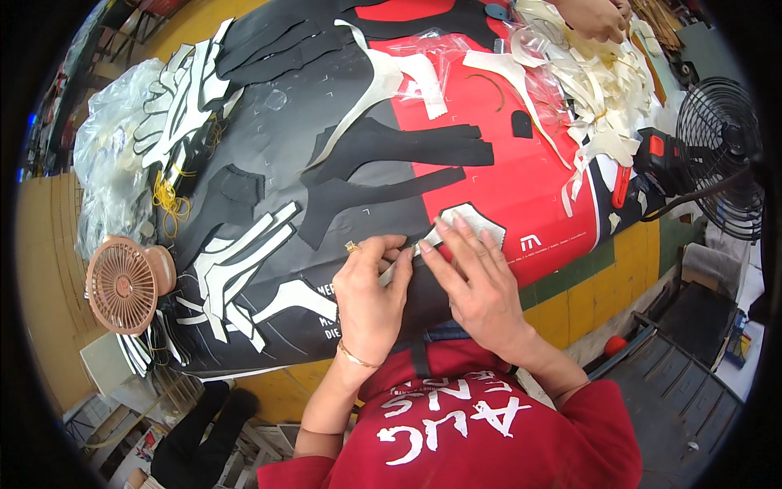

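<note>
At the table's near edge lies a white cut piece (pixel 476 218) with a black border, its narrow end running left under my fingers. My left hand (pixel 371 293) has thumb and fingers closed in a pinch on that narrow end. My right hand (pixel 476 285) lies on the wider part, fingers stretched out and pressing down. The middle of the piece is hidden beneath both hands. To the left are a curved white piece (pixel 295 300) and a stack of white-and-black strips (pixel 232 265). Black cut pieces (pixel 391 151) lie further off.
A black-and-red mat (pixel 538 253) covers the table. A small brown fan (pixel 126 284) stands at left, a black fan (pixel 721 130) at right. Cream scraps (pixel 607 90) are heaped at far right, beside another person's hand (pixel 599 16). A red cutter (pixel 621 187) lies nearby.
</note>
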Motion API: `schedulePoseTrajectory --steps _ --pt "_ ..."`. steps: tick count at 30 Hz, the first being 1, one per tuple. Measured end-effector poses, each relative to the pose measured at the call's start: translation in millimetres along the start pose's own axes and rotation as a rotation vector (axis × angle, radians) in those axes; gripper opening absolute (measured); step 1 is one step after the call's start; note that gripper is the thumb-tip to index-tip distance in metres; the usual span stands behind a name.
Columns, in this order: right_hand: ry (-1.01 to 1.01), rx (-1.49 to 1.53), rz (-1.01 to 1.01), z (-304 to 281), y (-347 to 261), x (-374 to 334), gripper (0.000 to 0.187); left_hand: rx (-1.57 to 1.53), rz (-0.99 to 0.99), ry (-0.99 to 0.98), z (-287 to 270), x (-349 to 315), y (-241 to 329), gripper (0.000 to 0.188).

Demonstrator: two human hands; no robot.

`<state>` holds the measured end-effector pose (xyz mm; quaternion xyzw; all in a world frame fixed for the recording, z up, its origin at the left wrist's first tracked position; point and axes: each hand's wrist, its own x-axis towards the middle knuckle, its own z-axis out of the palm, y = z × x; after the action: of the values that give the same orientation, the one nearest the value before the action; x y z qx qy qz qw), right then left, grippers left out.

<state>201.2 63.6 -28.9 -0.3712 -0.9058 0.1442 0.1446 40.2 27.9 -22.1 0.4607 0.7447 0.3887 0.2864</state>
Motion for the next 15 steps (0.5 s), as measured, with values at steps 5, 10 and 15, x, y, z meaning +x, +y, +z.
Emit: schedulePoseTrajectory --steps 5,10,15 --pt "0.012 0.102 0.022 12 -6 -1 0.044 -0.028 -0.006 -0.049 -9 -4 2 0.020" --pt "-0.013 0.153 0.048 12 -4 -3 0.048 -0.225 -0.316 -0.130 -40 -18 2 0.020" --pt "-0.014 0.117 0.016 10 -2 -1 0.044 -0.370 -0.357 -0.100 -48 -29 -3 0.018"
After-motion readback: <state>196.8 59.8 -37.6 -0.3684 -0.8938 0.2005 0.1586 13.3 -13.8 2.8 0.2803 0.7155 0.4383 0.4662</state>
